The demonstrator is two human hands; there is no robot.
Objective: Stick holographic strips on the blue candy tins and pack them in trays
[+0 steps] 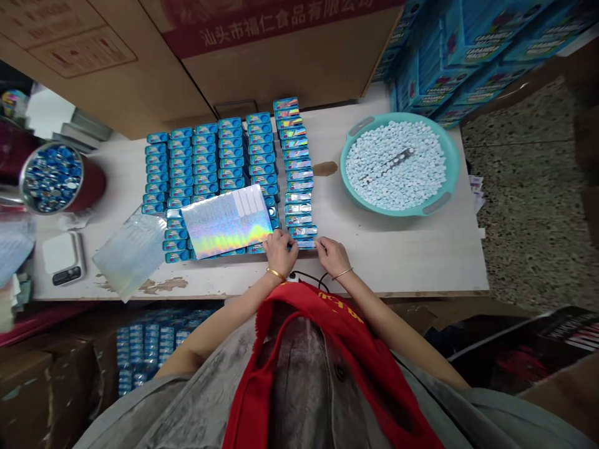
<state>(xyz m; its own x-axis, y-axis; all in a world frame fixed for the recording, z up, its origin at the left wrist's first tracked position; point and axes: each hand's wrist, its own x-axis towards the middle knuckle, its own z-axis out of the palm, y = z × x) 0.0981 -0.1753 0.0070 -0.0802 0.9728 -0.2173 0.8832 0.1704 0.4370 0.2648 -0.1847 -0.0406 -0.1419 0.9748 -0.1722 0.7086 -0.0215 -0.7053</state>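
- far left of the tin block (206, 162): red cup (51, 178) full of blue caps, untouched.
- on the block's near rows: holographic sheet (228, 222) lying flat. looks thin and floppy to me.
- block's near right corner: left hand (279, 251), fingers curled onto the end tin (304, 244). gripping or only pressing, i cannot tell.
- end tin: i judge it light, stiff and glossy-slick, best pinched by its short ends.
- just right of that corner: right hand (331, 254), fingertips at the tin's right end, grip unclear.
- well right of the block: teal basin (442, 202) of pale tablets.
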